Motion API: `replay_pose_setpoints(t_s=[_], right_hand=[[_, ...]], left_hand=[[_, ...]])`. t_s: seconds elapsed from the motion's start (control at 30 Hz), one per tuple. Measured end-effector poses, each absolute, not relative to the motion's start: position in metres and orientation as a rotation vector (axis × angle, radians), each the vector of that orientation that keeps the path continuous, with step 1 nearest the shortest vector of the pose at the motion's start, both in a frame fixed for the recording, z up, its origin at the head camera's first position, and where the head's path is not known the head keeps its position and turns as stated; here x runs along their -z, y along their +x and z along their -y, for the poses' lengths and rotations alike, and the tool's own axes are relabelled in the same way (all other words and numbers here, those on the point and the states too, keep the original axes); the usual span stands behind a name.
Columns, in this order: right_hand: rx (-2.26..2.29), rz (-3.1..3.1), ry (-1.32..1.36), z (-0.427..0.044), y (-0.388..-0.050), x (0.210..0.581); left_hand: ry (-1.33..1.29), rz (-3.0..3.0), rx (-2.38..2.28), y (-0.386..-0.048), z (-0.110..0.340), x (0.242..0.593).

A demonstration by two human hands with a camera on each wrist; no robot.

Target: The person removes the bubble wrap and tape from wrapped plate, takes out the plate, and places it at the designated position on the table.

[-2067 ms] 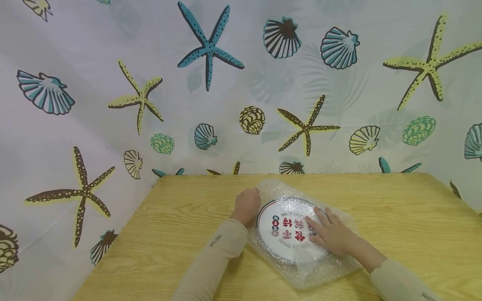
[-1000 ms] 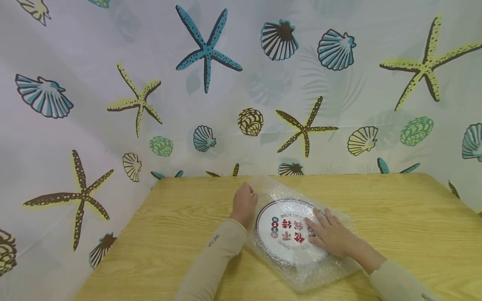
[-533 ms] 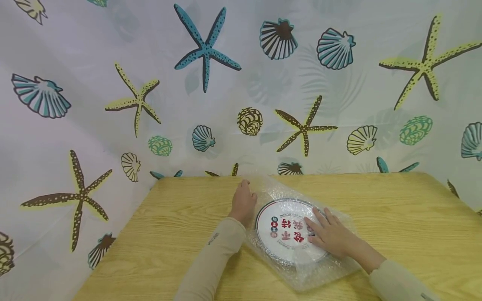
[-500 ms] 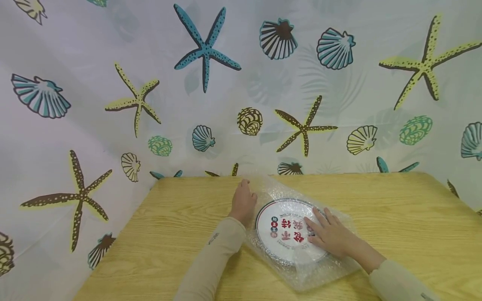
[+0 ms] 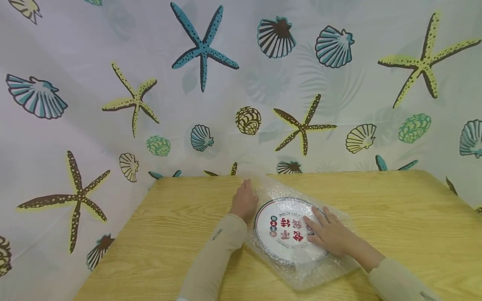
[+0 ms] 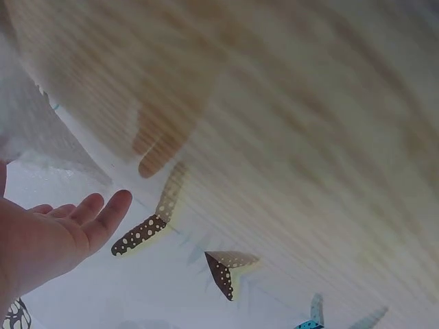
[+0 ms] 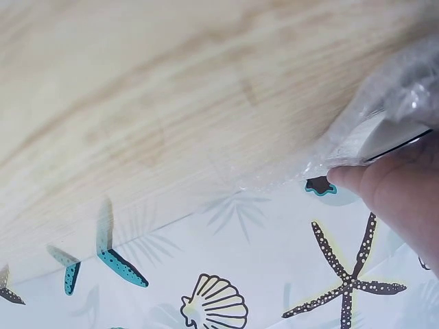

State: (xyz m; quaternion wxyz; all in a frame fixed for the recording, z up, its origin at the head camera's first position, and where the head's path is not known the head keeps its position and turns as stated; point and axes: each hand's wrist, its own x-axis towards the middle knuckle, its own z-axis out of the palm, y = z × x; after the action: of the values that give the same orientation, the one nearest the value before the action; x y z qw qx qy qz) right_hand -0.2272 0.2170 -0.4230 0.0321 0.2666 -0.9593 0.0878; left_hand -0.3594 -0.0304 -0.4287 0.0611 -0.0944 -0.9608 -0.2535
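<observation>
A round white plate [image 5: 278, 244] with red and dark printed characters and a thin dark rim lies inside a bubble wrap sleeve [image 5: 301, 278] on the table. My left hand [image 5: 244, 202] is at the upper left edge of the wrap, its fingers extended and thumb apart. In the left wrist view the left hand's fingers [image 6: 103, 219] look loosely extended beside the wrap [image 6: 55, 147]. My right hand [image 5: 333, 234] rests spread on the plate's right side, over the wrap. The right wrist view shows part of that hand [image 7: 405, 192] against the wrap [image 7: 336, 140].
The wooden table [image 5: 169, 234] runs under both arms, and its far edge meets a hanging white cloth [image 5: 226, 25] printed with starfish and shells. The same cloth covers the left side.
My left hand has gone from a curled fist at the wrap's corner to extended fingers, while the wrap's upper left corner spreads farther up and left. My right hand stays in place.
</observation>
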Motion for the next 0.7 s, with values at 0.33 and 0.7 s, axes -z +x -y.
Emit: replay_pose_setpoints(t_s=[0.33,0.7], right_hand=[[-0.273,2.960,0.819,-0.217,-0.227,0.423],[-0.285,2.961,0.816,-0.218,-0.228,0.423]], left_hand=[[-0.325,2.941,0.581,-0.362,0.032,0.428],[-0.311,2.988,0.541,-0.371,0.036,0.437]])
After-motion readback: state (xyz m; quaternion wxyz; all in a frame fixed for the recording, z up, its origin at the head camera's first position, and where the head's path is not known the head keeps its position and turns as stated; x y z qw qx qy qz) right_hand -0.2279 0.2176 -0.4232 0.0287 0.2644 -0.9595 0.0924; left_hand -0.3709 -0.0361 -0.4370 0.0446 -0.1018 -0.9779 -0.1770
